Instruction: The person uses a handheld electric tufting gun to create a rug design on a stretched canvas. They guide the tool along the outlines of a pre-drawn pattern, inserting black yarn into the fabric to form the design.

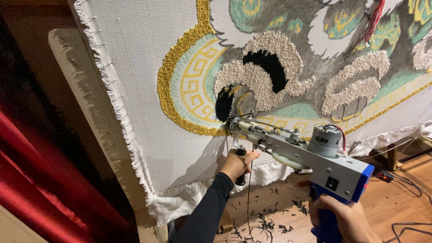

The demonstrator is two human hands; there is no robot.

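Left hand (237,163) and right hand (344,220), fingers clamped on the tufting gun (297,150), press its needle into the cloth (144,90) at a black patch (224,102); much pattern is tufted, bare weave remains.

One tufting gun (299,150), gripped between both sets of fingers. Two hands: left hand (237,164) with fingers (249,156) wrapped on the gun's black front handle, right hand (344,220) with fingers (326,208) wrapped on the blue rear grip. One stretched backing cloth (135,67) just beyond the left fingers. Two black tufted patches (270,67) above those fingers. One red curtain (40,180) well left of them. Many dark yarn scraps (270,220) on the floor between and below the fingers.
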